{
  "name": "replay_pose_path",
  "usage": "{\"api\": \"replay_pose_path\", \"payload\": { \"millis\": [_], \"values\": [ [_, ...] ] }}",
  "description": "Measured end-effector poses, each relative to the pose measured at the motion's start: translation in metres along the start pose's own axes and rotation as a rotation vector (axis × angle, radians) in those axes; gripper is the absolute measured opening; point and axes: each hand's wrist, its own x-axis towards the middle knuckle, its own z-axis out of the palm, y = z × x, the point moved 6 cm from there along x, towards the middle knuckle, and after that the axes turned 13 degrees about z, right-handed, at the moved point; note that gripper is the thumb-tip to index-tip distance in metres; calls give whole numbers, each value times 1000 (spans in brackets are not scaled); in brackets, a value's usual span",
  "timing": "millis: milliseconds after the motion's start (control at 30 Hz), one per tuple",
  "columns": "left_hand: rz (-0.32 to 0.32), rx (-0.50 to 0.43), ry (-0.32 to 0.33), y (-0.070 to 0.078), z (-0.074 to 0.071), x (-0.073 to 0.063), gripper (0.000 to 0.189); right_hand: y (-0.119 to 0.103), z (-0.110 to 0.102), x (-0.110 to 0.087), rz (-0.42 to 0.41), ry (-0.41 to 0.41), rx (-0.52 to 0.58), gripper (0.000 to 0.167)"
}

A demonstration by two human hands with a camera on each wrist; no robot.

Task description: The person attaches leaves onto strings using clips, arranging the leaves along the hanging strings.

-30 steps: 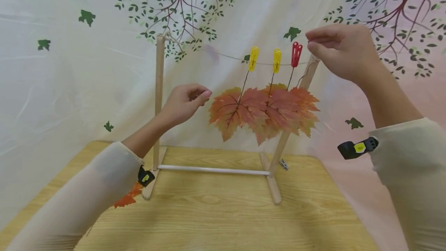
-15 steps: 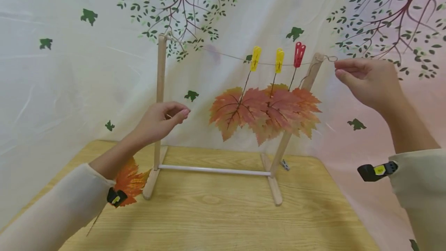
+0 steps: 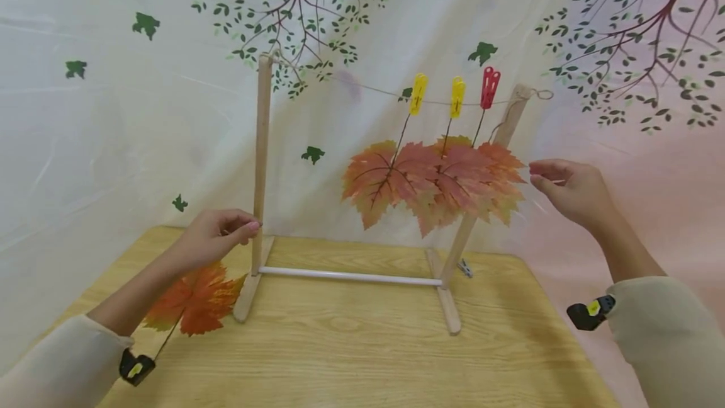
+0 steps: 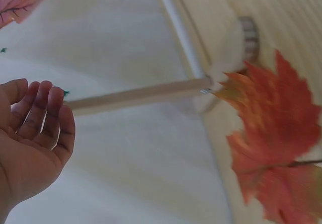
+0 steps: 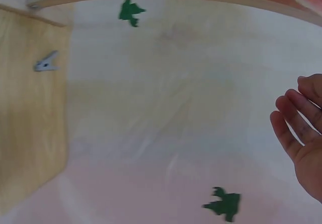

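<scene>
My left hand (image 3: 212, 238) hangs in front of the left post, fingers loosely curled and holding nothing. Below it an orange-red maple leaf (image 3: 198, 304) lies on the table, partly covered by my forearm in the head view. My right hand (image 3: 574, 194) is in the air just right of the hanging leaves, its relaxed fingers free of any object, as the right wrist view also shows. Overlapping maple leaves (image 3: 391, 175) hang by their stems from a string (image 3: 368, 87), held by two yellow clothespins (image 3: 418, 94) and one red clothespin (image 3: 489, 88).
The string runs between a wooden left post (image 3: 261, 143) and a leaning right post (image 3: 512, 115). A white rod (image 3: 351, 277) joins their feet. Behind the right foot lies a grey metal clip (image 3: 466, 268) on the wooden table (image 3: 340, 357). A printed cloth hangs behind.
Both hands have moved down and away from the hanging leaves, the left one leftward, the right one first outward. The loose leaf on the table is more uncovered. The clothespins and hanging leaves stay put.
</scene>
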Motion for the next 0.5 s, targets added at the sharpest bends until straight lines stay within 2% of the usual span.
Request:
{"api": "replay_pose_path", "payload": {
  "millis": [100, 233, 367, 500],
  "values": [
    [-29, 14, -44, -18, 1, -16, 29, 13, 21, -2, -2, -45, -5, 42],
    [-54, -22, -124, -43, 5, -35, 27, 32, 49, -5, 7, -120, -8, 49],
    [-78, -58, -182, -60, 9, -52, 24, 48, 76, -9, 8, -163, -6, 52],
    [-89, -51, -198, -71, 9, -65, 21, 59, 99, -15, 7, -169, 17, 38]
  ]
}}
